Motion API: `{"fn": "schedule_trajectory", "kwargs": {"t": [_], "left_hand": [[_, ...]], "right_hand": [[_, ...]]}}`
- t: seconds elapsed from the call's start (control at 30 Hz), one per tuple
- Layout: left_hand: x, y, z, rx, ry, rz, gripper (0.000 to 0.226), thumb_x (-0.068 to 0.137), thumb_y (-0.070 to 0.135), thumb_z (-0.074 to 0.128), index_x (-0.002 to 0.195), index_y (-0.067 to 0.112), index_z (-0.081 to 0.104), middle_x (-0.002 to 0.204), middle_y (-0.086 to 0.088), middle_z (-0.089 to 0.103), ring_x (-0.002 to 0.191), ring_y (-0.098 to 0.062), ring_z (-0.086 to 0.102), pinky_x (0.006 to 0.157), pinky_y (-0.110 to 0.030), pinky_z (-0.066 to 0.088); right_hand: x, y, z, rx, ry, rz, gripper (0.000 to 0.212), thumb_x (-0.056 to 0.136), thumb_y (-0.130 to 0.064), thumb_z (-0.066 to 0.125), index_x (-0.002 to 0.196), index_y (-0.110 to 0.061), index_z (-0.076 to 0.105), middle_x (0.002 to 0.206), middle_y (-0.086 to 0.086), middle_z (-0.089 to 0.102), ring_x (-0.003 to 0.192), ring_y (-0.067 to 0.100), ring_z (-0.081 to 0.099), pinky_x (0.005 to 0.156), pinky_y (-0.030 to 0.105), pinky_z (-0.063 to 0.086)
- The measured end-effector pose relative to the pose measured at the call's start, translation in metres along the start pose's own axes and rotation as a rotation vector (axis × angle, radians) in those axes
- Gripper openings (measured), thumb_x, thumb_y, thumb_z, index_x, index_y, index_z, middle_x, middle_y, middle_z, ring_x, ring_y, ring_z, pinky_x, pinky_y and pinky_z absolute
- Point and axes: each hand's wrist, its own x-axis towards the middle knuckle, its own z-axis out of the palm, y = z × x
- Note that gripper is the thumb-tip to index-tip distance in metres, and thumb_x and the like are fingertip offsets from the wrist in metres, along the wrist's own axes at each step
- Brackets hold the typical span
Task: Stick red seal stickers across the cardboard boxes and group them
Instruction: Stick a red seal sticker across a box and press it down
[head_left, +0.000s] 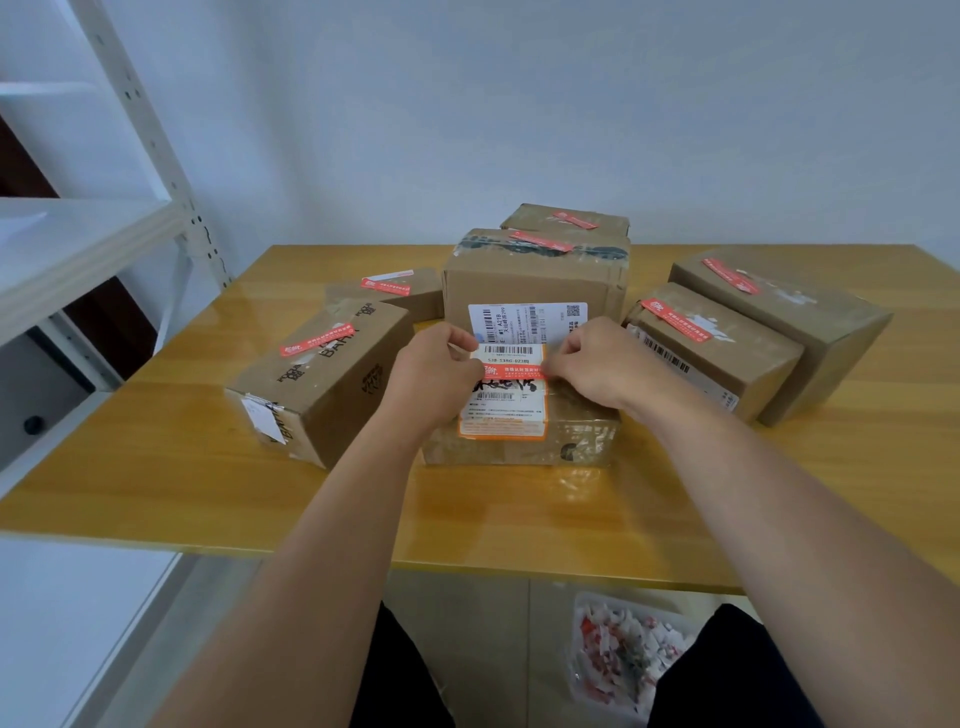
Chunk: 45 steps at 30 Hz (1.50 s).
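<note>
A low cardboard box (582, 431) with a white and orange shipping label lies in front of me on the table. Across that label runs a red seal sticker (517, 371). My left hand (434, 376) pinches the sticker's left end, and my right hand (597, 366) pinches its right end. Both hands rest on the box top with curled fingers. Around it stand several other cardboard boxes that each carry a red sticker: one at the left (322, 379), a tall one behind (535, 280), two at the right (717, 348).
The yellow wooden table (182, 467) reaches to the wall. A white metal shelf rack (93, 228) stands at the left. On the floor under the table's front edge lies a clear bag of peeled sticker scraps (623, 654).
</note>
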Motion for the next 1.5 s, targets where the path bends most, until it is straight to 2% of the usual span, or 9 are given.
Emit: {"fn": "schedule_trajectory", "kwargs": {"t": [0.1,0.27,0.57,0.83,0.97,1.1,1.23,1.37,1.5], "left_hand": [[-0.001,0.0,0.0,-0.019,-0.011,0.003,0.014,0.091,0.017,0.064,0.101,0.024,0.058,0.095,0.0,0.065,0.081,-0.013,0.066,0.054,-0.025,0.048],[0.0,0.0,-0.001,-0.024,-0.019,-0.009,0.012,0.09,0.016,0.064,0.101,0.021,0.061,0.093,0.002,0.066,0.08,-0.011,0.065,0.055,-0.024,0.045],[0.001,0.002,-0.002,-0.026,-0.047,-0.029,0.01,0.089,0.013,0.065,0.091,0.022,0.062,0.091,-0.001,0.069,0.083,-0.017,0.069,0.073,-0.04,0.06],[-0.006,0.007,0.001,0.056,-0.034,-0.008,0.01,0.092,0.015,0.059,0.092,0.024,0.062,0.088,0.006,0.061,0.075,-0.01,0.059,0.055,-0.027,0.046],[-0.004,0.007,0.003,0.093,-0.033,-0.005,0.015,0.09,0.017,0.06,0.086,0.031,0.06,0.09,0.005,0.063,0.083,-0.016,0.064,0.075,-0.041,0.057],[-0.003,0.002,0.005,0.125,-0.033,0.005,0.019,0.091,0.015,0.059,0.084,0.032,0.064,0.081,0.005,0.062,0.079,-0.017,0.061,0.085,-0.047,0.054],[-0.004,-0.001,0.006,0.145,-0.003,0.031,0.029,0.091,0.01,0.057,0.078,0.035,0.064,0.07,0.006,0.06,0.09,-0.025,0.062,0.082,-0.049,0.054],[-0.005,-0.003,0.008,0.206,0.011,0.098,0.035,0.093,0.01,0.056,0.078,0.041,0.064,0.095,-0.002,0.063,0.093,-0.027,0.059,0.077,-0.047,0.056],[-0.017,-0.001,0.011,0.415,0.079,0.206,0.032,0.096,0.012,0.049,0.106,0.035,0.07,0.114,0.002,0.048,0.104,-0.019,0.037,0.095,-0.038,0.041]], "right_hand": [[-0.001,0.0,0.003,-0.037,0.019,0.004,0.026,0.09,-0.033,0.065,0.087,-0.008,0.073,0.085,0.007,0.074,0.08,0.022,0.068,0.09,0.05,0.051],[-0.002,0.0,0.004,-0.026,0.018,0.005,0.027,0.091,-0.031,0.064,0.093,-0.005,0.072,0.091,0.011,0.074,0.084,0.026,0.07,0.085,0.047,0.054],[0.001,0.002,0.004,-0.035,0.003,-0.003,0.022,0.091,-0.03,0.065,0.09,-0.009,0.073,0.09,0.007,0.073,0.083,0.021,0.068,0.079,0.039,0.054],[0.002,0.004,0.011,-0.099,0.05,-0.018,0.024,0.09,-0.034,0.064,0.083,-0.013,0.073,0.081,0.003,0.073,0.076,0.017,0.066,0.085,0.047,0.053],[0.001,0.006,0.011,-0.121,0.064,-0.044,0.026,0.09,-0.032,0.062,0.087,-0.008,0.07,0.084,0.009,0.073,0.076,0.021,0.067,0.076,0.037,0.052],[-0.002,0.005,0.012,-0.144,0.056,-0.074,0.021,0.092,-0.028,0.061,0.086,-0.008,0.066,0.089,0.012,0.071,0.068,0.018,0.059,0.057,0.029,0.041],[0.0,0.007,0.013,-0.146,0.081,-0.094,0.015,0.091,-0.028,0.061,0.082,-0.017,0.058,0.084,0.002,0.068,0.073,0.014,0.06,0.068,0.034,0.048],[0.001,0.011,0.015,-0.15,0.104,-0.103,0.015,0.092,-0.031,0.06,0.082,-0.028,0.049,0.081,-0.008,0.061,0.079,0.014,0.058,0.081,0.041,0.047],[-0.003,0.013,0.018,-0.225,0.15,-0.131,0.004,0.097,-0.029,0.052,0.094,-0.026,0.052,0.084,-0.01,0.06,0.086,0.017,0.058,0.081,0.037,0.038]]}}
